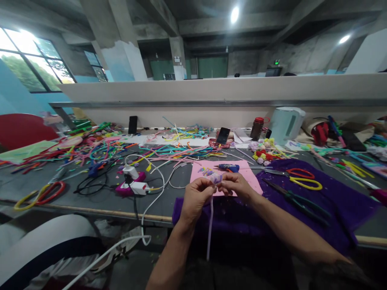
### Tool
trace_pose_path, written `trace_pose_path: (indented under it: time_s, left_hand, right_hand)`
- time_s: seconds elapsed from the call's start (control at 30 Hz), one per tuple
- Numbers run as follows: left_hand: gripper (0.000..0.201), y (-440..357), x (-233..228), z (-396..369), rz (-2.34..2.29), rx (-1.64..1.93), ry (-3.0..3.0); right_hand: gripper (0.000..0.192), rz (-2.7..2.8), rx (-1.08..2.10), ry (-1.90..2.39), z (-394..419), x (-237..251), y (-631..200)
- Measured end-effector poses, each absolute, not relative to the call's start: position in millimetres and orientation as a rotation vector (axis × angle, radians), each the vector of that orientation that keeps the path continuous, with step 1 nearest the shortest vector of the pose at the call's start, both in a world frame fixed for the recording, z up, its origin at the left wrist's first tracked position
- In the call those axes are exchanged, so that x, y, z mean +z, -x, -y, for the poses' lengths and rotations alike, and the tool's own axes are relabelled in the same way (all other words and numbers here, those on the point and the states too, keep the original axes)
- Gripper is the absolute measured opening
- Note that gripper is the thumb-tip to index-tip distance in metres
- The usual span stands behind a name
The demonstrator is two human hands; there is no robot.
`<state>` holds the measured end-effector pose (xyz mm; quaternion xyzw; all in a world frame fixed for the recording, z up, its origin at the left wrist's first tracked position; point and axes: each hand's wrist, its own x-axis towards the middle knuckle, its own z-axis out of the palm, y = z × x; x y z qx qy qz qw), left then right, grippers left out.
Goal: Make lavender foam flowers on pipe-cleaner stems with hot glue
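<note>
My left hand [196,197] and my right hand [236,185] meet over the table edge, both pinching a small lilac pipe-cleaner bud [216,178]. Its pale lilac stem [209,225] hangs straight down from my left fingers. Under my hands lies a pink sheet [250,177] on a purple cloth [338,201]. A blue glue gun [227,167] rests on the pink sheet just beyond my fingers.
Red-and-yellow scissors [304,178] and dark pliers [294,200] lie on the cloth at right. A power strip with plugs [133,183] and white cables sit left. Heaps of coloured pipe cleaners [169,152], two phones, a bottle [256,128] and a kettle [286,125] lie farther back.
</note>
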<state>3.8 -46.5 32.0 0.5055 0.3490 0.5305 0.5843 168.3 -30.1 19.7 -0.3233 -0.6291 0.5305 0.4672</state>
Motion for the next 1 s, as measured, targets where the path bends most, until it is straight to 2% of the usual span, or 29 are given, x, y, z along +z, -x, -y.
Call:
trace_pose_path:
  time_s: [0.17,0.6,1.0]
  left_hand:
    - [0.019,-5,29,44,-0.848,1.244,-1.189]
    - [0.019,-6,23,40,-0.865,1.236,-1.215]
    - [0.020,-7,22,40,-0.896,1.237,-1.222]
  right_hand:
    - [0.019,1.326,1.196,0.760,27,21,-169]
    - [0.016,1.395,1.115,0.816,31,24,-167]
    - [0.019,1.397,1.183,0.759,27,16,-170]
